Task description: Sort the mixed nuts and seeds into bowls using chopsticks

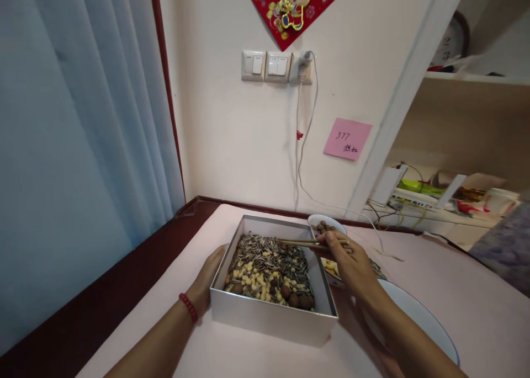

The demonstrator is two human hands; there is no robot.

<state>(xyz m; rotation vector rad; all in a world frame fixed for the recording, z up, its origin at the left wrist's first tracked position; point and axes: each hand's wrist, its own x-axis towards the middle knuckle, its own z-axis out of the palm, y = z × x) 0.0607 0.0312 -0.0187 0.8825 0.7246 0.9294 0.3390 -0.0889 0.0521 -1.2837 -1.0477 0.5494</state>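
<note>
A shallow white box (pixel 269 314) sits on the pink tablecloth, filled with striped sunflower seeds, pale peanuts and brown round nuts. My left hand (pixel 209 278) lies against the box's left wall, fingers flat along it. My right hand (pixel 350 259) is closed round a pair of wooden chopsticks (pixel 298 242), whose tips reach left over the seeds. Just beyond that hand stands a small white bowl (pixel 327 222) with brown nuts in it. A second bowl holding pale peanuts (pixel 331 267) is partly hidden under my right hand.
A large white plate (pixel 418 317) lies under my right forearm. The dark red table edge (pixel 136 256) runs along the left beside a blue curtain. A white cable (pixel 306 185) hangs from the wall socket. Cluttered shelves (pixel 447 201) stand at the right.
</note>
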